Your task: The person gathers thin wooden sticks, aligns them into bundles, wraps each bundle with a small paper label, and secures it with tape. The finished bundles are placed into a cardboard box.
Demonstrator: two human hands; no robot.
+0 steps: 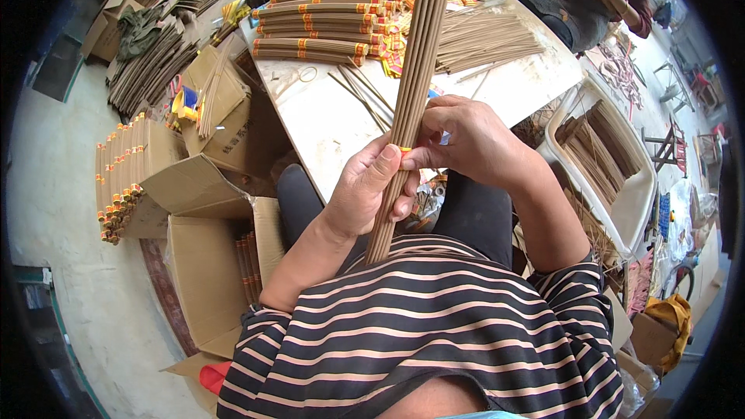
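A bundle of brown incense sticks point(419, 54) stands tilted in front of me, its lower end close to my striped shirt. My left hand point(372, 182) is wrapped round it below the middle, thumb lying along the front. At that height a narrow yellow and red paper band point(405, 150) shows against the sticks. My right hand point(466, 140) is closed at the bundle's right side, thumb and fingertips pinching at the band. Some of its fingers are hidden behind the sticks, so I cannot tell how far round the band goes.
On the white table point(310, 116) lie banded incense bundles point(318, 27), loose sticks point(489, 35) and printed labels point(396, 46). An open carton point(206, 264) stands at my left, a white tub of sticks point(601, 155) at my right. Other people point(582, 0) sit across the table.
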